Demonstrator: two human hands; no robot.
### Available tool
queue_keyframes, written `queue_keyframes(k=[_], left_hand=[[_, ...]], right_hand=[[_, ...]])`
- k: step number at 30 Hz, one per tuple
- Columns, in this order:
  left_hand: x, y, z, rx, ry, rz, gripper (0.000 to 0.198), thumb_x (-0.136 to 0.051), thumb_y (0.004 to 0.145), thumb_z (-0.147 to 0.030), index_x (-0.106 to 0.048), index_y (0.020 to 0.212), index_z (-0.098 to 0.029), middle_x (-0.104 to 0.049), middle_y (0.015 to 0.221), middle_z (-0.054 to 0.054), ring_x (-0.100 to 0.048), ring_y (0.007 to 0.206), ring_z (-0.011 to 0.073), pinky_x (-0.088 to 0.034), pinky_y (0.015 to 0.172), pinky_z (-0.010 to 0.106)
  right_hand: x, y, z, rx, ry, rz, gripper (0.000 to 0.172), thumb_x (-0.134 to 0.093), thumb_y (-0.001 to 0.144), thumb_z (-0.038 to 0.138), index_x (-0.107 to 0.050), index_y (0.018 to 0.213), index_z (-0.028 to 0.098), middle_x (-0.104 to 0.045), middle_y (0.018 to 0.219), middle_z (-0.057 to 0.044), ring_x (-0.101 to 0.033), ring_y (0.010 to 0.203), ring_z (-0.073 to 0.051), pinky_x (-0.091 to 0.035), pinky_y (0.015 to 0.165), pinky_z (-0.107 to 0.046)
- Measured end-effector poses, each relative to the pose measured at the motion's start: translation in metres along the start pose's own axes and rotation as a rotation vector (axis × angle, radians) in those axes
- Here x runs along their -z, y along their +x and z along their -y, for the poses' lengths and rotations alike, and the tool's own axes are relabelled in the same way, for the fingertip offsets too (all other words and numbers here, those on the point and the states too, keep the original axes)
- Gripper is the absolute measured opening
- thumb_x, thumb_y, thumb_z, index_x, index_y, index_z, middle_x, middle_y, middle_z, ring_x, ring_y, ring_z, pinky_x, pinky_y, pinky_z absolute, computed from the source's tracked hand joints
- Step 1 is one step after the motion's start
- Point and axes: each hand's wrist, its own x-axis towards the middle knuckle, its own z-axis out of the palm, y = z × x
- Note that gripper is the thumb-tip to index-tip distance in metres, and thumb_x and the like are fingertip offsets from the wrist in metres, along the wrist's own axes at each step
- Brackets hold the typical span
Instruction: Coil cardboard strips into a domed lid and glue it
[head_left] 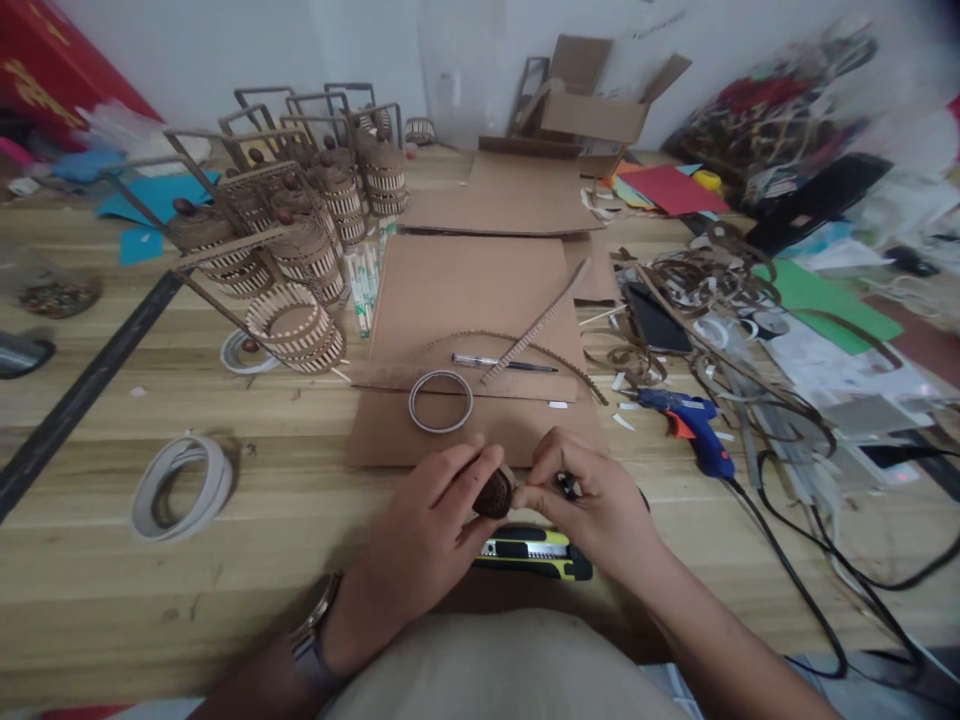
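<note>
My left hand (427,530) is closed around a small dark brown coiled piece (495,494), rounded with a ridged face, that looks like rolled corrugated paper. My right hand (592,505) is pinched at the right edge of this piece, thumb and forefinger together. A small black object with a shiny part (568,486) shows inside the right hand's curled fingers, and I cannot make out what it is. Just below both hands lies a yellow and black utility knife (532,552), partly covered by them. A roll ring (441,402) rests on the cardboard sheet (472,290) ahead of my hands.
A blue glue gun (694,430) lies at right, its black cable trailing downward. Tangled brown paper strips (712,270) lie behind it. A pen (504,363) rests on the cardboard. Several small lantern-like baskets (296,325) with handles stand at back left; a white strip roll (182,487) lies left.
</note>
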Motion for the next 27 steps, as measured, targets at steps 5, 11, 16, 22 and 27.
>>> queue_keyframes(k=[5,11,16,22,27], left_hand=[[0.004,0.003,0.005,0.143,-0.395,0.065,0.062,-0.068,0.086,-0.045,-0.047,0.141,-0.024,-0.054,0.134,0.013,-0.051,0.126,0.0271,-0.044,0.106,0.041],[0.007,0.007,0.004,0.466,-1.147,0.237,0.061,-0.064,0.086,-0.056,-0.054,0.136,-0.024,-0.065,0.112,0.009,-0.062,0.104,0.024,-0.051,0.086,0.034],[0.003,0.004,0.002,0.577,-1.183,0.186,0.051,-0.044,0.098,-0.053,-0.053,0.135,-0.02,-0.07,0.095,0.007,-0.065,0.079,0.0177,-0.052,0.071,0.029],[0.009,0.007,0.005,0.324,-0.435,0.001,0.027,-0.05,0.098,-0.036,-0.066,0.114,-0.021,-0.074,0.103,0.006,-0.067,0.09,0.0176,-0.05,0.079,0.026],[0.009,0.004,0.007,0.247,-0.295,-0.015,0.025,-0.046,0.1,-0.031,-0.066,0.103,-0.018,-0.074,0.09,0.005,-0.067,0.081,0.0167,-0.049,0.074,0.026]], right_hand=[[-0.006,0.002,0.001,-0.025,0.057,-0.045,0.027,-0.075,0.081,0.044,-0.059,0.084,0.022,-0.053,0.072,0.003,-0.054,0.064,-0.014,-0.046,0.059,-0.024],[-0.007,0.005,-0.001,0.101,0.128,0.087,0.039,-0.065,0.085,0.053,-0.068,0.112,0.025,-0.062,0.116,-0.011,-0.058,0.113,-0.026,-0.05,0.091,-0.04],[-0.009,0.008,-0.002,0.037,0.21,0.115,0.018,-0.066,0.089,0.039,-0.072,0.094,0.022,-0.067,0.108,-0.01,-0.061,0.109,-0.024,-0.051,0.09,-0.038],[-0.01,0.009,-0.002,-0.147,0.337,0.098,0.013,-0.072,0.085,0.036,-0.072,0.083,0.023,-0.067,0.092,-0.005,-0.065,0.088,-0.019,-0.053,0.081,-0.034],[-0.011,0.011,-0.003,-0.146,0.381,0.131,0.014,-0.074,0.083,0.035,-0.072,0.08,0.022,-0.067,0.083,-0.003,-0.063,0.077,-0.017,-0.052,0.073,-0.03]])
